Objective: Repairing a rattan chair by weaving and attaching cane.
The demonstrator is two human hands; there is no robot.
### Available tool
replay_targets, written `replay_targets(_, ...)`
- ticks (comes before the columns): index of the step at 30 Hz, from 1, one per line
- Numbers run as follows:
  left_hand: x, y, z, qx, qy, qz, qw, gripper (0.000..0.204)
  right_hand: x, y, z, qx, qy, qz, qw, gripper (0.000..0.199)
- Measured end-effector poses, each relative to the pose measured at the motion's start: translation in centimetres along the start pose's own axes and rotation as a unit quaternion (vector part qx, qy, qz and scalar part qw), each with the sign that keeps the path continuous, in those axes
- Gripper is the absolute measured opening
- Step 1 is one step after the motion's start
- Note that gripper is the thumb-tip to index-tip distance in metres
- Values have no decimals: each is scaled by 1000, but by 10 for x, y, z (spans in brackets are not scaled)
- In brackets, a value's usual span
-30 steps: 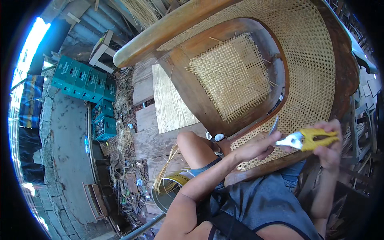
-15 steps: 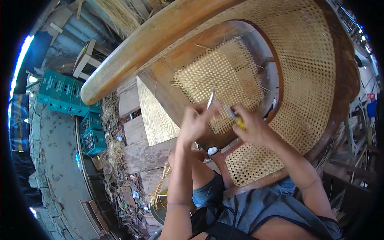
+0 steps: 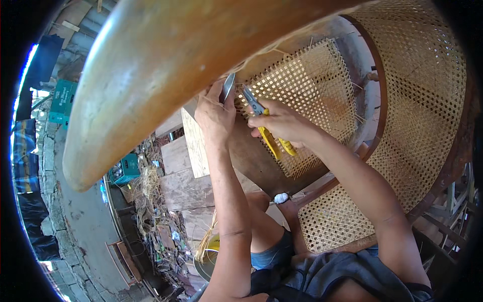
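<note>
Yellow-handled cutters (image 3: 266, 126) point up-left at the cane seat's (image 3: 307, 95) edge, beside what seems a metal blade (image 3: 228, 87).

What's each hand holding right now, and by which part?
The right hand grips yellow-handled pliers by the handles. The left hand holds a thin metal tool by its lower end.

Ground (image 3: 85, 236) stone-paved; wooden planks (image 3: 183, 189), straw litter (image 3: 148, 183), green crates (image 3: 125, 168) lying on it.

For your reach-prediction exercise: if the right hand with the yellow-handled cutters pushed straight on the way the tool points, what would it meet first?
Probably the chair's wooden frame edge, where the woven cane panel begins. The right hand aims the cutters up-left; depth is unclear.
</note>
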State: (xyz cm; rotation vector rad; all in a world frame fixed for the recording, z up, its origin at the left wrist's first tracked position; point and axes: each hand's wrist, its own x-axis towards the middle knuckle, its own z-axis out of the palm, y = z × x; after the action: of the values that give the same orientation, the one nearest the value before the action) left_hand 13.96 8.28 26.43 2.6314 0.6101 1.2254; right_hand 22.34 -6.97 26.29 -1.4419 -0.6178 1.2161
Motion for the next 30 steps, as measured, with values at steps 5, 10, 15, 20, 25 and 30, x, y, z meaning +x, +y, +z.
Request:
replay_targets(5,5,-13,-1,-81,-73,-49,993,16,13,-8,13,40,13,15,999,39)
replay_targets(10,3,-14,-1,-95,-85,-73,989,16,13,-10,20,0,52,23,998,35)
replay_targets(15,4,-15,-1,-174,-90,-101,976,15,11,-8,16,33,60,3,998,24)
replay_targets(20,2,-15,-2,-143,-76,-67,984,15,7,-12,-27,216,164,-63,961,22)
replay_targets(25,2,-14,-2,-153,-65,-78,983,12,11,-9,-52,208,123,-11,970,34)
replay_targets(30,2,-12,-6,-172,-95,-100,975,12,15,-2,-53,304,128,-57,942,38)
